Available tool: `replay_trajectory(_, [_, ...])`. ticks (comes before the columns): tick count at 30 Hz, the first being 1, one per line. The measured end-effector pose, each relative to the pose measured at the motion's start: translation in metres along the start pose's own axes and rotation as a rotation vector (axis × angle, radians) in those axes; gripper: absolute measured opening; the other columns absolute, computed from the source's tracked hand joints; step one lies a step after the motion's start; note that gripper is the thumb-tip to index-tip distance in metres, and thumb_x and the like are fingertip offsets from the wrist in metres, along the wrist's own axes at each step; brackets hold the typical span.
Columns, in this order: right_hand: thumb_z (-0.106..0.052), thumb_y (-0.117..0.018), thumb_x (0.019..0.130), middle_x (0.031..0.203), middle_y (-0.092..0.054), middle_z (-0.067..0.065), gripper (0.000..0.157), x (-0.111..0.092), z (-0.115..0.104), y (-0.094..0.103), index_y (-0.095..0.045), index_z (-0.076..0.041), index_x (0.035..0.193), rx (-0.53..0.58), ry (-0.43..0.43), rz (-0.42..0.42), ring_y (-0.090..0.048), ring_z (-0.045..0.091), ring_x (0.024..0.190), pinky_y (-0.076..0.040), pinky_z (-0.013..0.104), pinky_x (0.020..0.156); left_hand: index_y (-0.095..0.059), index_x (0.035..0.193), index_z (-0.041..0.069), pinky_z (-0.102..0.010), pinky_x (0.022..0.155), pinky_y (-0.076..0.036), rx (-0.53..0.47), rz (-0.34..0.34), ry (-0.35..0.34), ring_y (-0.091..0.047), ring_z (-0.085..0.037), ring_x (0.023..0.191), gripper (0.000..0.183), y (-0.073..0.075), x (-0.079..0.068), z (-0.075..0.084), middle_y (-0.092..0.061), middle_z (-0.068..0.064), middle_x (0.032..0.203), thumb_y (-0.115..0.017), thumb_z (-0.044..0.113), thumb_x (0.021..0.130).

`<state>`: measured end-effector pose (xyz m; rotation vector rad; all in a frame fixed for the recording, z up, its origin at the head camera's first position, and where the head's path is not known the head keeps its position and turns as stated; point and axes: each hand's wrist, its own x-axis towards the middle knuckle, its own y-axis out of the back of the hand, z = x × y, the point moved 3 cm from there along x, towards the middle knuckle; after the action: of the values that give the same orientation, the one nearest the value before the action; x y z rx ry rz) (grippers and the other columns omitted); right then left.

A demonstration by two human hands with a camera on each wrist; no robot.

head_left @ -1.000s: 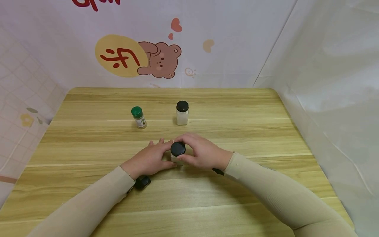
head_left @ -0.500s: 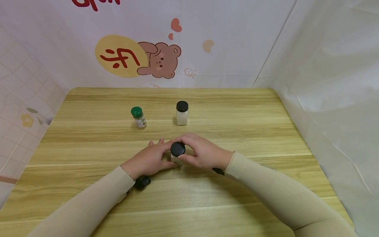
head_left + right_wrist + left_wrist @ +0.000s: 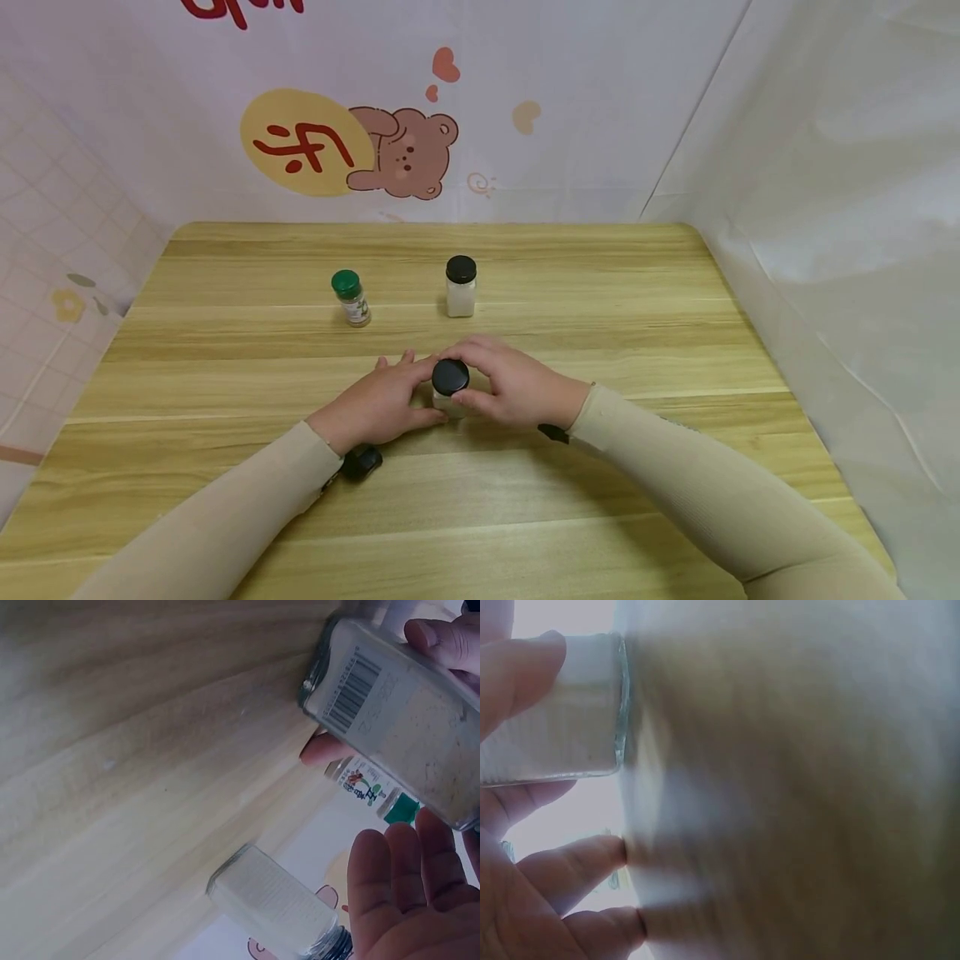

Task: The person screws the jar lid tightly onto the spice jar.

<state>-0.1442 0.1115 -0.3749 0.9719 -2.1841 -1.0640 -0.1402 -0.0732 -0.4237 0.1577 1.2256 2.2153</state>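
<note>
A square glass seasoning jar (image 3: pixel 405 720) with pale contents and a black lid (image 3: pixel 450 377) stands upright on the table, in front of the person. My left hand (image 3: pixel 372 407) grips its body from the left between thumb and index finger; the other fingers spread out, their tips touching the tabletop in the left wrist view. From the right, my right hand (image 3: pixel 521 387) pinches the black lid between thumb and fingers. A barcode shows on the jar's side in the right wrist view. Part of the jar is hidden behind the fingers.
Farther back stand a similar black-lidded jar (image 3: pixel 461 296) with white contents and, to its left, a small green-capped shaker (image 3: pixel 356 308). The wooden table (image 3: pixel 600 283) is bordered by a printed cloth (image 3: pixel 585 150) at the back and sides.
</note>
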Motion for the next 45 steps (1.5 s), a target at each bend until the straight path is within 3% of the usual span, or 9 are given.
replay_trajectory(8, [-0.03,-0.063,0.088,0.125,-0.051,-0.01,0.041,-0.001,0.0,-0.003,-0.051,-0.02,0.125,-0.015,-0.038,0.028,-0.044,0.004,0.12,-0.036,0.027,0.103,-0.033,0.135,0.049,-0.069,0.103,-0.017,0.011,0.018,0.018,-0.029,-0.041,0.134,0.066,-0.002,0.0,0.002,-0.045,0.009,0.141,-0.067,0.054,0.078])
replay_trajectory(18, [-0.033,-0.063,0.088,0.121,-0.053,-0.008,0.038,-0.002,-0.002,-0.006,-0.051,-0.02,0.121,-0.058,-0.07,0.055,-0.045,0.005,0.116,-0.037,0.027,0.101,-0.029,0.131,0.058,-0.071,0.101,-0.016,-0.008,0.032,0.024,-0.031,-0.044,0.133,0.065,-0.004,0.001,0.003,-0.043,0.009,0.142,-0.065,0.056,0.078])
replay_trajectory(28, [-0.034,-0.064,0.087,0.119,-0.053,-0.008,0.037,-0.003,-0.002,-0.011,-0.052,-0.018,0.118,-0.068,-0.097,0.105,-0.045,0.007,0.114,-0.039,0.026,0.098,-0.029,0.131,0.06,-0.071,0.102,-0.016,-0.018,0.037,0.029,-0.03,-0.044,0.133,0.064,-0.004,0.0,0.004,-0.044,0.01,0.141,-0.063,0.061,0.076])
replay_trajectory(45, [-0.031,-0.063,0.088,0.116,-0.053,-0.008,0.034,-0.004,-0.006,-0.014,-0.052,-0.015,0.115,-0.025,-0.106,0.141,-0.045,0.006,0.112,-0.04,0.025,0.098,-0.026,0.133,0.059,-0.07,0.102,-0.016,-0.001,0.03,0.052,-0.028,-0.043,0.134,0.068,-0.005,0.0,0.005,-0.041,0.011,0.143,-0.063,0.06,0.077])
